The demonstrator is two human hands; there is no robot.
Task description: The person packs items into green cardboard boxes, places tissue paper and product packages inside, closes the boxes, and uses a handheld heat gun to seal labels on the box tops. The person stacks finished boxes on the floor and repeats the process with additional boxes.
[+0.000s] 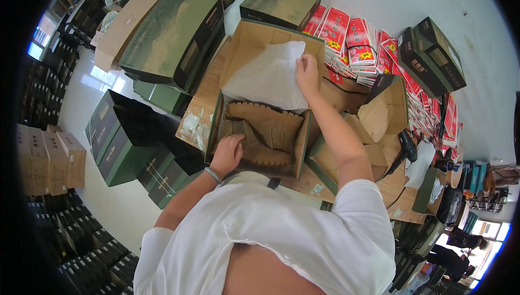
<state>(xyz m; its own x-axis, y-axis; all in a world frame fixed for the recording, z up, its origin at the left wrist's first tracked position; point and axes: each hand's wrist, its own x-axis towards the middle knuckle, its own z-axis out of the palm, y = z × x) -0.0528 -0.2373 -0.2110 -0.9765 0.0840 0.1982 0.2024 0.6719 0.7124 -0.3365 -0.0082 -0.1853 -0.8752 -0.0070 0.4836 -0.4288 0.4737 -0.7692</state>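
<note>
An open shoebox [300, 159] stands on the table in front of me, its lid [271, 28] raised at the far side. Inside lies a pair of brown boots [262, 135] with notched soles. White tissue paper [265, 78] spreads from behind the boots up against the lid. My right hand [307, 74] pinches the paper's upper right corner. My left hand [227, 153] rests at the box's near left side, fingers extended and tips touching a boot; it grips nothing that I can see.
Another open box [374, 143] stands to the right, with a black hair dryer [407, 147] beside it. Red printed packets [346, 35] are piled behind. Green shoeboxes [168, 40] are stacked at the left and far side [281, 0]. Brown cartons [51, 159] stand on the floor at far left.
</note>
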